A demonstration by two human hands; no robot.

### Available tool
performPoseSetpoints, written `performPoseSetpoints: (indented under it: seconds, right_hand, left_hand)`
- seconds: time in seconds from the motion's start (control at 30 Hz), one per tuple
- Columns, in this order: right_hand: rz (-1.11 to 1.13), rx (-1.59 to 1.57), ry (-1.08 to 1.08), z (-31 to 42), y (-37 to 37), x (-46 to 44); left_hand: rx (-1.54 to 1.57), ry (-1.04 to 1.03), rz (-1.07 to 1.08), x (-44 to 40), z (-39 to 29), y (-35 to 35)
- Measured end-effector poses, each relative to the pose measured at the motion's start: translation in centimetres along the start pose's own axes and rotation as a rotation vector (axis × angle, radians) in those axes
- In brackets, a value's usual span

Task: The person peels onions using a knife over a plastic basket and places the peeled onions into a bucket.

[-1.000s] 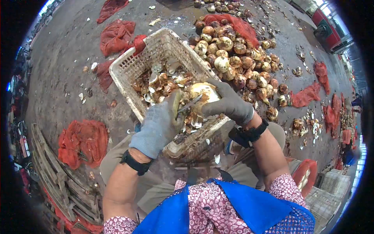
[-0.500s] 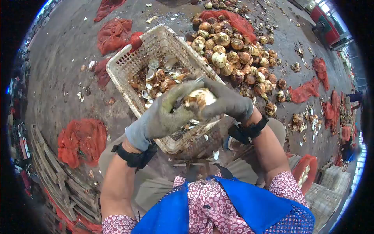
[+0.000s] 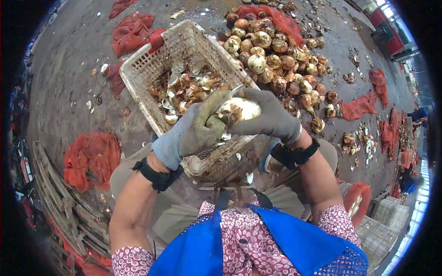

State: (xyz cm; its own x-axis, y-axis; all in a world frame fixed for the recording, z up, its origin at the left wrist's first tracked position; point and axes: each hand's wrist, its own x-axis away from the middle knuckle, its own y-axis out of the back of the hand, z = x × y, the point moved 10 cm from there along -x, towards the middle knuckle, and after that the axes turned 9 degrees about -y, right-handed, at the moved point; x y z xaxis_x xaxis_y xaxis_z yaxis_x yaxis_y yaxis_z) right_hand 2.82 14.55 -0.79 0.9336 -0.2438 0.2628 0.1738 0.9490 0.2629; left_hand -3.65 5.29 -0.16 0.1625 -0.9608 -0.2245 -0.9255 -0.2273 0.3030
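Over a dirty white plastic crate (image 3: 152,116), my gloved right hand (image 3: 275,117) grips a large onion (image 3: 245,108), partly peeled to white with brown skin on its left side. My gloved left hand (image 3: 201,126) is closed around a knife (image 3: 235,91); its thin blade points up and right along the onion's upper left side. The knife's handle is hidden in the fist, and the left thumb lies close to the brown skin. Inside the crate are peelings (image 3: 186,89), brown skins and white cut pieces.
A heap of unpeeled onions (image 3: 281,62) lies beyond the crate to the right, partly under red mesh (image 3: 276,20). More red mesh bags (image 3: 92,161) lie on the floor. Wooden slats (image 3: 60,198) are at the lower left. Scraps litter the floor.
The onion has turned, and more of its white side shows. The knife blade now stands out clearly beside it. The view has shifted slightly.
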Motion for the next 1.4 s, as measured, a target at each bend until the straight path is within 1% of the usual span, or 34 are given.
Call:
performPoseSetpoints:
  seconds: [0.07, 0.13, 0.17, 0.2, 0.27, 0.3, 0.33, 0.4, 0.43, 0.47, 0.53, 0.57, 0.6, 0.67, 0.7, 0.73, 0.8, 0.83, 0.87, 0.93, 0.97, 1.03, 1.07, 1.13, 1.17, 1.2, 1.27, 1.3, 1.33, 1.37, 1.4]
  right_hand:
    - [0.037, -0.067, 0.012, 0.2, 0.2, -0.2]
    - [0.059, -0.206, -0.118, -0.5, 0.4, -0.3]
    - [0.087, -0.346, -0.127, -0.4, 0.0, -0.3]
    - [0.089, -0.342, -0.122, -0.4, -0.1, -0.4]
    - [0.073, -0.457, -0.108, -0.7, 0.0, -0.8]
    - [0.059, -0.473, -0.060, 0.4, -0.1, -0.7]
    - [0.067, -0.468, -0.056, 0.7, -0.5, -0.8]
    - [0.045, -0.655, -0.124, 0.2, -0.7, -1.3]
    - [-0.010, -0.490, -0.130, -0.7, -0.2, -2.0]
    - [-0.002, -0.485, -0.122, -0.7, -0.2, -2.2]
    - [-0.107, -0.393, -0.088, 0.7, 0.2, -1.7]
    - [-0.157, -0.335, -0.085, 0.5, 0.2, -1.7]
    - [-0.159, -0.334, -0.085, 0.3, -0.1, -1.8]
    - [-0.219, -0.548, -0.094, -0.5, 0.3, -1.9]
    - [-0.112, -0.726, -0.105, -0.7, 0.1, -2.2]
    - [0.045, -0.925, -0.055, -0.4, -0.6, -2.7]
    - [0.057, -1.086, 0.058, 0.6, -0.2, -2.2]
    - [0.098, -1.048, 0.085, 0.8, -0.1, -2.3]
    - [0.070, -1.085, 0.089, 0.2, 0.2, -2.4]
    - [0.009, -1.147, 0.083, 0.0, 0.3, -2.0]
    - [0.012, -1.142, 0.086, 0.2, 0.4, -2.1]
    - [-0.029, -1.377, 0.074, -0.3, 0.6, -2.3]
    - [-0.023, -1.373, 0.074, -0.2, 0.7, -2.6]
    - [0.078, -1.405, 0.128, 0.3, 1.1, -3.2]
    - [0.075, -1.478, 0.126, -0.3, 1.3, -3.6]
    - [0.080, -1.473, 0.128, 0.0, 1.3, -3.8]
    - [-0.143, -1.490, 0.123, -1.0, 2.1, -4.1]
    - [-0.189, -1.473, 0.177, -0.6, 2.3, -4.3]
    - [-0.185, -1.473, 0.177, -0.2, 1.8, -4.5]
    - [-0.156, -1.452, 0.191, 0.6, 1.3, -4.7]
    - [-0.122, -1.431, 0.201, 1.5, 0.7, -4.8]
  left_hand:
    - [-0.023, -0.033, -0.035, -0.2, -0.8, -0.2]
    - [0.203, 0.142, -0.161, -0.2, 0.9, -0.1]
    - [0.202, 0.139, -0.163, -0.4, 0.8, -0.2]
    - [0.137, 0.086, -0.243, -0.6, 0.4, 0.7]
    - [0.007, -0.018, -0.405, -0.6, -0.5, 2.6]
    - [0.089, 0.033, -0.425, -0.5, 0.4, 3.0]
    - [0.085, 0.031, -0.434, -0.4, 0.5, 3.1]
    - [0.207, -0.028, -0.518, -0.3, 0.5, 3.9]
    - [0.195, 0.095, -0.526, -0.6, 1.8, 3.9]
    - [0.188, 0.091, -0.536, -0.5, 1.8, 4.4]
    - [-0.400, 0.201, -0.415, -0.8, 0.1, 5.5]
    - [-0.699, -0.055, -0.475, -0.7, -2.0, 4.9]
    - [-0.698, -0.057, -0.475, -0.8, -1.2, 4.6]
    - [-0.250, -0.022, -0.562, -0.5, 1.7, 5.1]
    - [-0.094, -0.132, -0.628, -0.5, 0.0, 6.0]
    - [0.348, 0.128, -0.623, 0.1, 2.1, 6.3]
    - [0.489, 0.097, -0.565, 0.0, 2.2, 6.7]
    - [0.667, 0.124, -0.618, 0.2, 1.9, 6.7]
    - [0.722, 0.178, -0.743, 0.9, 3.6, 7.0]
    - [0.689, 0.314, -0.777, 1.7, 3.7, 7.6]
    - [0.691, 0.308, -0.779, 2.0, 4.8, 8.1]
    - [0.496, 0.310, -0.773, 2.3, 5.7, 9.3]
    - [0.496, 0.308, -0.779, 2.5, 6.1, 9.2]
    - [0.158, 0.384, -0.764, 1.8, 1.7, 9.8]
    - [0.811, -0.010, -0.860, 1.9, 5.8, 9.9]
    - [0.811, -0.017, -0.863, 1.5, 5.4, 9.6]
    - [0.361, -0.183, -0.897, 1.2, 2.0, 10.4]
    - [-0.346, -0.033, -0.610, 0.9, 0.5, 9.2]
    - [-0.349, -0.033, -0.612, 1.1, 0.4, 8.8]
    - [0.251, 0.155, -0.582, 0.9, 3.6, 6.5]
    - [0.850, 0.333, -0.519, 0.5, 5.2, 2.9]
